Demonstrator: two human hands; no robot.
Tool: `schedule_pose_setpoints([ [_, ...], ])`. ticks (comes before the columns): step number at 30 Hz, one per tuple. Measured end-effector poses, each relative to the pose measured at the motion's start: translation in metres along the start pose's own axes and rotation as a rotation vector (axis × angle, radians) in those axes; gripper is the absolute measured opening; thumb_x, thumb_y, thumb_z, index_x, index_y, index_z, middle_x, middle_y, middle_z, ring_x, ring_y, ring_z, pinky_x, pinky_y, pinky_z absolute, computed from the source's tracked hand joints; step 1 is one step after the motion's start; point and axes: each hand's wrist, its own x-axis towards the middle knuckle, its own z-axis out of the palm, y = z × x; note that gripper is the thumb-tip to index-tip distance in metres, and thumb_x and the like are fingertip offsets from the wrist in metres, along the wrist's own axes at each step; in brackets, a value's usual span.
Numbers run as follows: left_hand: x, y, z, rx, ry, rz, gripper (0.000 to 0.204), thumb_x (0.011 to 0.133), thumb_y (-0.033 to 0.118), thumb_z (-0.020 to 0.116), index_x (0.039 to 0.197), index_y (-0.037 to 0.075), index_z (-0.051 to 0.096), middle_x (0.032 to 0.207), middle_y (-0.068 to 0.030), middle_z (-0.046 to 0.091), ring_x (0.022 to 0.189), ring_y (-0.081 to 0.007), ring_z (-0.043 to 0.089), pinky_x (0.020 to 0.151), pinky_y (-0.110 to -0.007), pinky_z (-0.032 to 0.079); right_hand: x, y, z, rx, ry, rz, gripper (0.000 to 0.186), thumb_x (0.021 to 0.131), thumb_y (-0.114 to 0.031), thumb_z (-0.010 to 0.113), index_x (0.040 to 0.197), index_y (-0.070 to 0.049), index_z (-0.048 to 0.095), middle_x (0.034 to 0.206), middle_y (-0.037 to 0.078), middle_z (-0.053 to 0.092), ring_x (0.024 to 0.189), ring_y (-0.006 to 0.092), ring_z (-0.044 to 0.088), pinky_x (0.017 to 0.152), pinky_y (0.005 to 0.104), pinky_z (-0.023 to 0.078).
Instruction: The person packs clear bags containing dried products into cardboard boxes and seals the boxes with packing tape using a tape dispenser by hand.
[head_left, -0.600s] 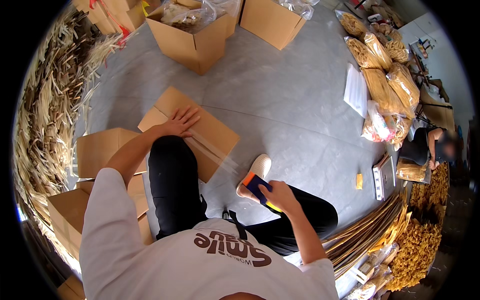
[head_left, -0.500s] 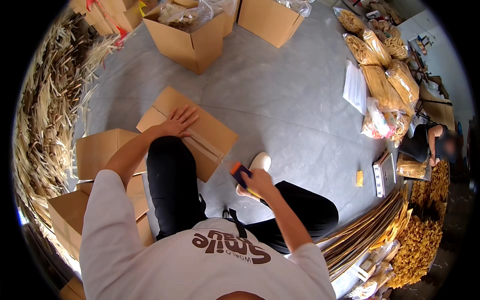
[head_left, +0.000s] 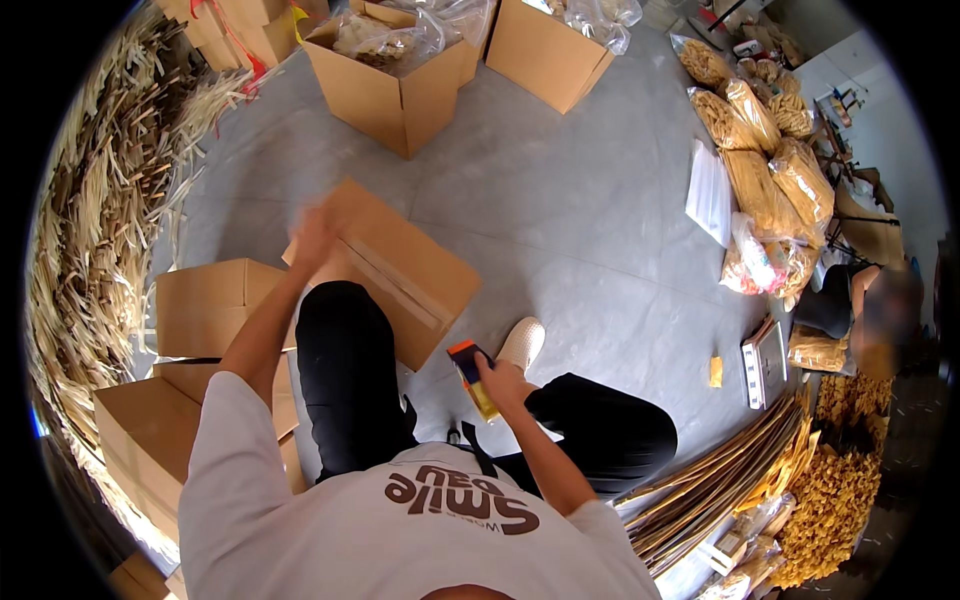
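Observation:
A closed cardboard box [head_left: 420, 265] sits on the floor by my left knee, with a strip of clear tape along its middle seam. At its far left end is my left hand [head_left: 318, 238], smeared by motion, so its fingers are not clear. My right hand [head_left: 503, 385] is wrapped round a tape dispenser [head_left: 466, 362], dark blue with an orange end and a yellowish roll. The dispenser is held off the floor, just beyond the box's near right corner and beside my white shoe [head_left: 522, 345].
Open cartons [head_left: 385, 95] with plastic-bagged goods stand ahead. More cardboard boxes [head_left: 205, 305] are at my left, beside a heap of pale strips [head_left: 95, 220]. Filled clear bags [head_left: 760, 180], a flat scale [head_left: 768, 365], long brown sticks [head_left: 715, 480] and a seated person [head_left: 830, 305] are at right.
My left hand has slid from the box top toward its far left end. My right hand has drawn back slightly and tilted the tape dispenser, which now shows its yellowish roll.

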Motion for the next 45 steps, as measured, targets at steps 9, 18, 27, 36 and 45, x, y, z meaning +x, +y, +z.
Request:
schedule_pose_setpoints([
  [9,-0.002,-0.052,-0.021,-0.023,-0.368,-0.567,0.074,0.071,0.065,0.052,0.103,-0.001,0.056,0.095,-0.0190,0.061,0.092,-0.0306,0.059,0.078,-0.040,0.045,0.039,-0.034,-0.024,0.971,0.356,0.124,0.054,0.085,-0.044,0.050,0.084,0.009,0.058,0.076,0.015,0.059,0.070,0.0212,0.054,0.065,0.0333,0.043],
  [18,-0.019,0.062,-0.088,-0.651,-1.188,-0.190,0.055,0.086,0.048,0.044,0.115,0.002,0.053,0.109,-0.0128,0.059,0.103,-0.0264,0.053,0.090,-0.034,0.039,0.013,-0.062,-0.141,0.859,0.609,-0.448,0.040,0.088,-0.033,0.051,0.074,0.005,0.056,0.065,0.003,0.051,0.063,0.0133,0.046,0.057,0.0309,0.038],
  [27,-0.062,0.214,-0.097,-1.107,-0.837,0.073,0.029,0.088,0.030,0.049,0.094,0.004,0.061,0.090,-0.0034,0.060,0.084,-0.0111,0.055,0.076,-0.025,0.043,-0.077,-0.033,-0.117,0.979,0.400,-0.693,0.046,0.083,-0.039,0.050,0.081,0.007,0.056,0.067,0.003,0.053,0.063,0.0100,0.047,0.057,0.0236,0.037],
  [36,-0.109,0.245,-0.092,-1.592,-0.943,-0.136,0.026,0.090,0.025,0.048,0.091,0.001,0.059,0.086,-0.0037,0.060,0.082,-0.0111,0.056,0.075,-0.025,0.046,-0.091,-0.019,-0.107,0.846,0.299,-0.815,0.052,0.080,-0.043,0.053,0.084,0.008,0.057,0.070,0.003,0.055,0.064,0.0082,0.048,0.056,0.0202,0.036],
  [45,-0.080,0.204,-0.052,-1.353,-0.816,-0.050,0.012,0.086,0.012,0.054,0.078,0.004,0.057,0.073,-0.0001,0.057,0.067,-0.0053,0.053,0.057,-0.020,0.042,-0.090,-0.036,-0.096,0.817,0.094,-0.780,0.034,0.080,-0.014,0.061,0.105,0.008,0.053,0.086,0.008,0.060,0.078,0.0103,0.055,0.072,0.0220,0.043],
])
